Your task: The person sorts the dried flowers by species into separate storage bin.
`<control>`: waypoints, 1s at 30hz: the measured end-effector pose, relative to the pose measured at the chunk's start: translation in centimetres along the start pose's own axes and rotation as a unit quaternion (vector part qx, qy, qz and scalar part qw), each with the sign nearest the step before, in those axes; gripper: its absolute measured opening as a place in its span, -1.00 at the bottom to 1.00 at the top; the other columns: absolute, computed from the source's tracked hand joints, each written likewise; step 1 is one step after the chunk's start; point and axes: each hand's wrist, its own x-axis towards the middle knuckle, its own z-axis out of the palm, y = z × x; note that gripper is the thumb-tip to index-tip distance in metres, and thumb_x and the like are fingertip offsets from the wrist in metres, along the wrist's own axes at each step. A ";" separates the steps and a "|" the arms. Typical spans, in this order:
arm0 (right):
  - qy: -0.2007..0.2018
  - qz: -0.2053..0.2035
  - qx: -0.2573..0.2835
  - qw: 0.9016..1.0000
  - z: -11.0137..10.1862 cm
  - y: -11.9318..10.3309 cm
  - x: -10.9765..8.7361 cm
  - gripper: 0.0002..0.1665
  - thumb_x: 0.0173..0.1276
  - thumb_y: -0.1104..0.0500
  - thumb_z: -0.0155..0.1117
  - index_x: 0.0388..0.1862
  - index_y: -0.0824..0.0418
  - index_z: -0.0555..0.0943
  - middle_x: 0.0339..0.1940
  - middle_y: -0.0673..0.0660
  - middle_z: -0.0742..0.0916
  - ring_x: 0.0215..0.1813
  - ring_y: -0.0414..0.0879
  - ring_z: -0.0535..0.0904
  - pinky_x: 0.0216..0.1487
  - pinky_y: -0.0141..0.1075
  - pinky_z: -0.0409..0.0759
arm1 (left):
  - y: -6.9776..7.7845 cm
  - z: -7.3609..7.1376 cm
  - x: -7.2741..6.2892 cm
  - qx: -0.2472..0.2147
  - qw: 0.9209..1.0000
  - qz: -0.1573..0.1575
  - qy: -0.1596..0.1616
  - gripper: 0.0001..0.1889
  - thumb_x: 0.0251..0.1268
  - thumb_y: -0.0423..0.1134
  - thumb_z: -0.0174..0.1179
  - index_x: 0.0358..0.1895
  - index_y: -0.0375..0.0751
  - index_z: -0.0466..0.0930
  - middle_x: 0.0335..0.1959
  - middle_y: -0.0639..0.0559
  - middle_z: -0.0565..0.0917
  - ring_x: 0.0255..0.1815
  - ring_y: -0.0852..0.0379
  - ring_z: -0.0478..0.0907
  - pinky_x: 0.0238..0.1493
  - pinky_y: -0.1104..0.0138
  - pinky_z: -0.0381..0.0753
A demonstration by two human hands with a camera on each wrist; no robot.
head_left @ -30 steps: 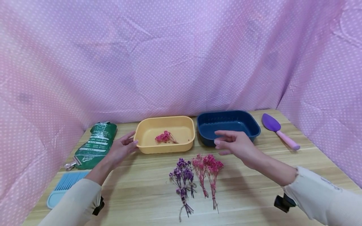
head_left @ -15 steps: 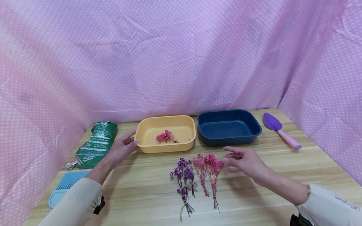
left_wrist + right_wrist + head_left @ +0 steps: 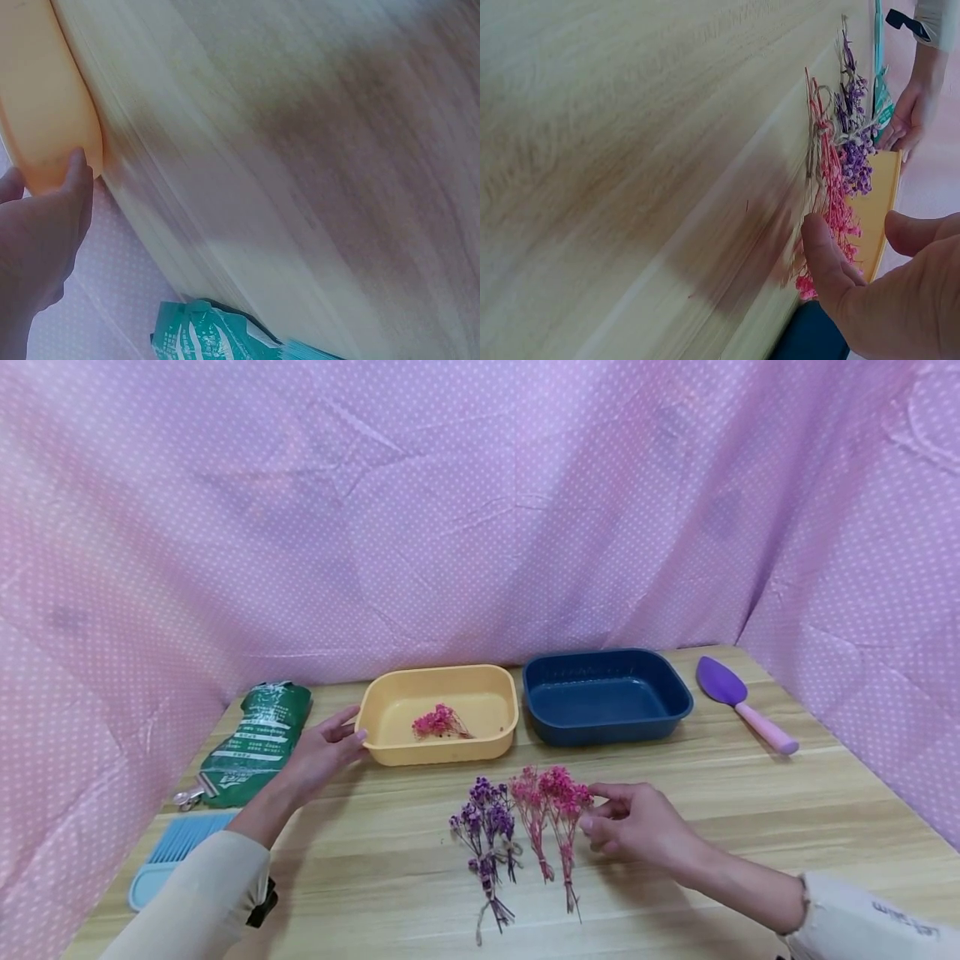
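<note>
My left hand (image 3: 322, 760) rests against the left end of a yellow tray (image 3: 442, 753), its fingers fairly straight and the thumb by the near corner. Inside that tray lies a small sprig of deep pink dried flowers (image 3: 441, 722). My right hand (image 3: 643, 828) is beside the right-hand bunch of pink dried flowers (image 3: 567, 793), fingertips right at the blooms. In the right wrist view, thumb and fingers are spread, with a gap between them. To the left lie a paler pink bunch (image 3: 531, 797) and tied purple dried flowers (image 3: 483, 818).
A dark blue tray (image 3: 607, 735) stands right of the yellow one. Beyond it lies a purple trowel (image 3: 731, 689) with a pink handle. On the left are a clipped green bag (image 3: 258, 743) and a light blue brush (image 3: 176, 852). Pink dotted cloth (image 3: 480, 527) hangs around the wooden table.
My right hand has come down from in front of the blue tray, towards me, to the right-hand pink bunch. The left hand stays at the yellow tray.
</note>
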 end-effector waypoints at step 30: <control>0.010 -0.121 -0.261 0.958 2.4 0.6 0.1 -0.19 0.11 0.51 0.32 0.36 0.55 0.25 -0.23 0.18 0.63 -0.25 -0.09 0.51 -0.20 -0.18 0.68 | -0.1 -0.1 0.2 -0.001 1.000 0.001 -0.007 -0.33 0.46 -0.34 0.03 0.53 -0.24 -0.07 0.36 -0.46 0.24 0.28 -0.21 0.39 0.26 0.07 0.43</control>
